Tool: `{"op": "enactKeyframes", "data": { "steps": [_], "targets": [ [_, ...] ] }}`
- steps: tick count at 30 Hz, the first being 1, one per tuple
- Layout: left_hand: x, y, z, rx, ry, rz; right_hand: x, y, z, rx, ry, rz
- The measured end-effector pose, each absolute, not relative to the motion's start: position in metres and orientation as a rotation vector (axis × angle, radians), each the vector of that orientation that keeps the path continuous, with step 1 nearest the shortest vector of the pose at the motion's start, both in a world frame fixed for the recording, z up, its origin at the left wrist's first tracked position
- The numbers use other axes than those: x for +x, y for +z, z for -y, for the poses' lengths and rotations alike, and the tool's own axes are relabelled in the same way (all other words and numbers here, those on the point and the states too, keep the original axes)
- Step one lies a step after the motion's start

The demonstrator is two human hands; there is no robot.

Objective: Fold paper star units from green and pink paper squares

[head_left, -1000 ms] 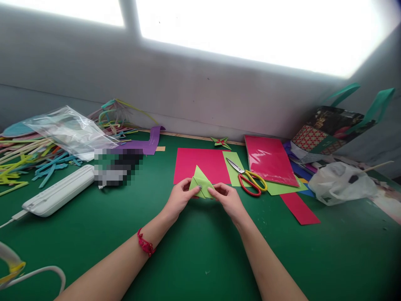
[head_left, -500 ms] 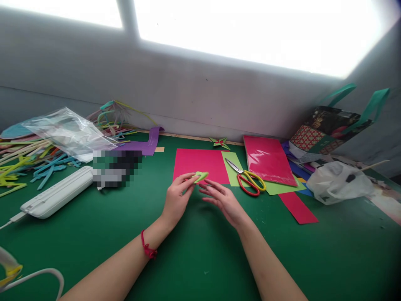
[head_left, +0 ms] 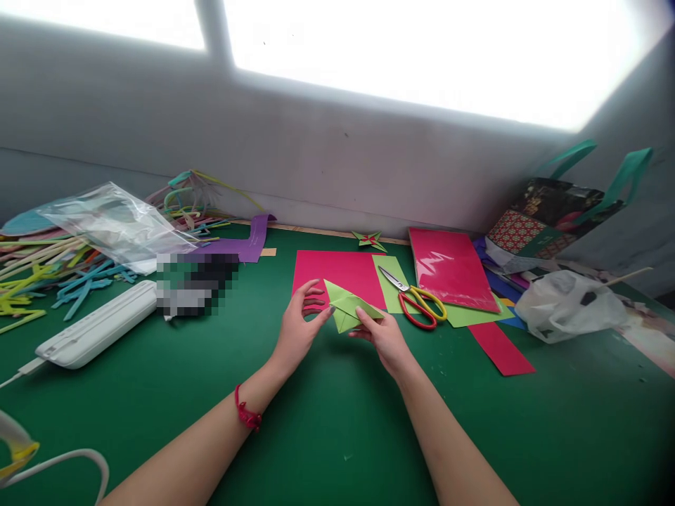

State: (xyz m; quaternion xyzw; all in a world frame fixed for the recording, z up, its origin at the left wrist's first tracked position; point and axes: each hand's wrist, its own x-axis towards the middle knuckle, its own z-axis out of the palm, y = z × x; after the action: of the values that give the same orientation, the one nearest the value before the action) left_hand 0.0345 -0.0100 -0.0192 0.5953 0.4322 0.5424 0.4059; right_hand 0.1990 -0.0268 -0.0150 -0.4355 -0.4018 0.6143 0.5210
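A light green piece of folded paper (head_left: 346, 303), with pointed corners and crease lines, is held above the green table. My right hand (head_left: 387, 337) grips its right side, thumb on top and fingers beneath. On the other side, my left hand (head_left: 299, 323) has its fingers apart, with the thumb tip at the paper's left edge; whether it presses on the paper I cannot tell. Behind the hands lies a red sheet (head_left: 332, 270). A green strip of paper (head_left: 389, 270) lies at its right, under scissors (head_left: 416, 299) with red and yellow handles.
A green-and-red folded paper star (head_left: 370, 240) lies near the wall. To the right are a packet of red paper (head_left: 453, 270), a red strip (head_left: 502, 349) and a white plastic bag (head_left: 572, 307). A white power strip (head_left: 100, 323) and colourful pipe cleaners (head_left: 84, 284) are at left.
The folded green paper has passed from my left hand to my right and now shows its broad face. My left fingers have opened; my right fingers have closed on the paper.
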Motion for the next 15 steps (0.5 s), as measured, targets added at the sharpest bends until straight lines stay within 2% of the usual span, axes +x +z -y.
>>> {"op": "enactKeyframes", "data": {
  "steps": [10,15],
  "targets": [
    [0.029,-0.025,0.003,1.495,1.168,-1.032,0.199,0.001,0.034,-0.865,1.638,1.095],
    [0.028,-0.03,0.003,1.544,1.25,-1.196,0.197,-0.003,0.034,-0.906,1.644,1.141]
  ]
}}
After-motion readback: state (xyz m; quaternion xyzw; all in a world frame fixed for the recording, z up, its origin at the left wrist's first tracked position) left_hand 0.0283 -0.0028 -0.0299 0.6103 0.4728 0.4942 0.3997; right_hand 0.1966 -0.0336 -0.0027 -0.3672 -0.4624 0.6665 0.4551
